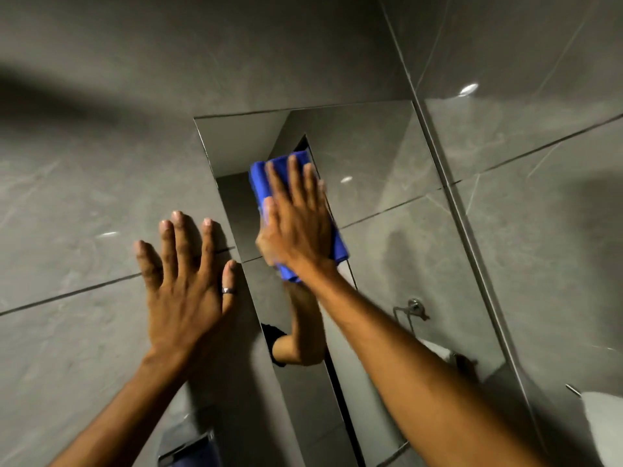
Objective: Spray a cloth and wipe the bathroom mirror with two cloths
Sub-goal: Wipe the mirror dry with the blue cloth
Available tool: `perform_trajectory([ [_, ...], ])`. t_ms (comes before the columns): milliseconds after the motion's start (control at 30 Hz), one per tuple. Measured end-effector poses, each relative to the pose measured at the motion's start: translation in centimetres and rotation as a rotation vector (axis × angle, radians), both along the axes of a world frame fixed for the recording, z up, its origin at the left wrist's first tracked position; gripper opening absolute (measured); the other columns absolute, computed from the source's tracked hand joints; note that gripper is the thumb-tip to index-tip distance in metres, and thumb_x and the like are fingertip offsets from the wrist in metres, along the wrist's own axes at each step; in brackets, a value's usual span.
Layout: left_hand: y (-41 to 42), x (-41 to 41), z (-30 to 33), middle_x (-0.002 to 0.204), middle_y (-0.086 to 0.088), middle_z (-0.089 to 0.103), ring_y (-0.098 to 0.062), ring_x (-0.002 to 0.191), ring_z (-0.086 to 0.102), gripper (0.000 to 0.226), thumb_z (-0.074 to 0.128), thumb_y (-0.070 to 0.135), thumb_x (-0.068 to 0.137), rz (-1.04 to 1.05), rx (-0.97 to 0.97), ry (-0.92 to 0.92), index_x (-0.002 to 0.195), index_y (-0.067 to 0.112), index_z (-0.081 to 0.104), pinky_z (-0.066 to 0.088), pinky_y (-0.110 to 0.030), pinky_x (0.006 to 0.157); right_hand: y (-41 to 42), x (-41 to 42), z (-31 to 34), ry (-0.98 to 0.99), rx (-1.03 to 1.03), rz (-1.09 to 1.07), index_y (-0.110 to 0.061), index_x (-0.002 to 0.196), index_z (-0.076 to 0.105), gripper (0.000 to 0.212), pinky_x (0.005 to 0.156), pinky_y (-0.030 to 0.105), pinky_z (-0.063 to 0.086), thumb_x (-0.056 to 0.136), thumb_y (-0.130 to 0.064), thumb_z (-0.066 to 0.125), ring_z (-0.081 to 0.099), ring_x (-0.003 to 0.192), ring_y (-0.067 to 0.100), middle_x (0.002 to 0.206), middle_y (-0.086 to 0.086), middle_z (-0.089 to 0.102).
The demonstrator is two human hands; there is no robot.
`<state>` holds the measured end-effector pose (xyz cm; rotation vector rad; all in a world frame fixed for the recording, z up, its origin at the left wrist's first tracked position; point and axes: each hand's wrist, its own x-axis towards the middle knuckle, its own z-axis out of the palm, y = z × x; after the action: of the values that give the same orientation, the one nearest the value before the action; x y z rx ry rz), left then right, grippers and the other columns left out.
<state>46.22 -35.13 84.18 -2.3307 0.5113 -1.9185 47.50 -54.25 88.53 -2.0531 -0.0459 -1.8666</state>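
A tall mirror (381, 170) is set into the grey tiled wall. My right hand (296, 217) lies flat on a folded blue cloth (261, 182) and presses it against the upper left part of the glass; the hand looks a little blurred. My left hand (183, 281) rests flat with fingers spread on the wall tiles just left of the mirror's edge, a ring on one finger, and holds nothing. No second cloth or spray bottle is in view.
Grey marble-look tiles (84, 203) surround the mirror. A metal corner strip (472, 237) runs down its right side. The glass reflects a chrome towel ring (411, 310) and my arm. A white fixture (603, 419) sits low right, a dark object (188, 449) at the bottom.
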Motion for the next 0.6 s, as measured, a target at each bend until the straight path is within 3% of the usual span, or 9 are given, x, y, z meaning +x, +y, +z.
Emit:
perform_trajectory([
  [100, 0.1, -0.7, 0.0, 0.172, -0.022, 0.004, -0.036, 0.161, 0.004, 0.074, 0.019, 0.047, 0.098, -0.04, -0.015, 0.039, 0.163, 0.012, 0.018, 0.005, -0.063, 0.127, 5.3, -0.4, -1.1, -0.013, -0.125, 0.026, -0.03, 0.158, 0.016, 0.059, 0.126, 0.05, 0.006, 0.102, -0.042, 0.027, 0.005, 0.156, 0.028, 0.169, 0.006, 0.01],
  [200, 0.5, -1.2, 0.4, 0.173, -0.016, 0.009, -0.031, 0.161, 0.007, 0.073, 0.021, 0.045, 0.097, -0.079, -0.038, 0.046, 0.163, 0.014, 0.022, 0.005, -0.06, 0.129, 4.7, -0.3, -1.9, -0.011, -0.22, 0.044, -0.03, 0.158, 0.016, 0.058, 0.126, 0.049, 0.005, 0.103, -0.039, 0.028, 0.003, 0.156, 0.027, 0.169, 0.004, 0.01],
  [267, 1.2, -1.2, 1.7, 0.173, -0.012, 0.011, -0.031, 0.161, 0.005, 0.071, 0.021, 0.048, 0.098, -0.06, -0.03, 0.048, 0.163, 0.019, 0.023, 0.002, -0.059, 0.129, 1.6, 0.0, -1.3, -0.013, -0.2, 0.056, -0.031, 0.158, 0.017, 0.058, 0.126, 0.049, 0.007, 0.102, -0.039, 0.03, 0.004, 0.156, 0.026, 0.169, 0.003, 0.011],
  [367, 1.6, -1.1, 4.6, 0.174, -0.007, -0.003, -0.03, 0.161, -0.007, 0.07, 0.018, 0.053, 0.099, 0.007, 0.003, 0.065, 0.164, 0.029, 0.01, -0.005, -0.058, 0.129, -4.5, 0.4, 0.9, -0.007, -0.085, 0.02, -0.03, 0.158, 0.02, 0.061, 0.125, 0.049, 0.013, 0.098, -0.041, 0.027, 0.011, 0.156, 0.027, 0.168, 0.004, 0.015],
  [467, 0.3, -1.0, 6.4, 0.173, -0.006, -0.012, -0.03, 0.16, -0.016, 0.073, 0.013, 0.057, 0.098, 0.021, -0.01, 0.064, 0.164, 0.029, 0.0, -0.011, -0.059, 0.127, -11.2, 1.1, 3.1, 0.018, 0.013, -0.012, -0.03, 0.158, 0.021, 0.063, 0.125, 0.045, 0.014, 0.097, -0.045, 0.017, 0.015, 0.155, 0.026, 0.168, 0.004, 0.017],
  [600, -0.7, -0.7, 6.3, 0.173, -0.007, -0.013, -0.032, 0.159, -0.018, 0.073, 0.014, 0.057, 0.098, 0.028, -0.049, 0.03, 0.164, 0.028, 0.001, -0.01, -0.063, 0.126, -19.9, 2.7, 4.6, 0.014, 0.112, -0.017, -0.028, 0.158, 0.019, 0.057, 0.125, 0.044, 0.012, 0.102, -0.039, 0.02, 0.014, 0.155, 0.027, 0.168, 0.006, 0.016],
])
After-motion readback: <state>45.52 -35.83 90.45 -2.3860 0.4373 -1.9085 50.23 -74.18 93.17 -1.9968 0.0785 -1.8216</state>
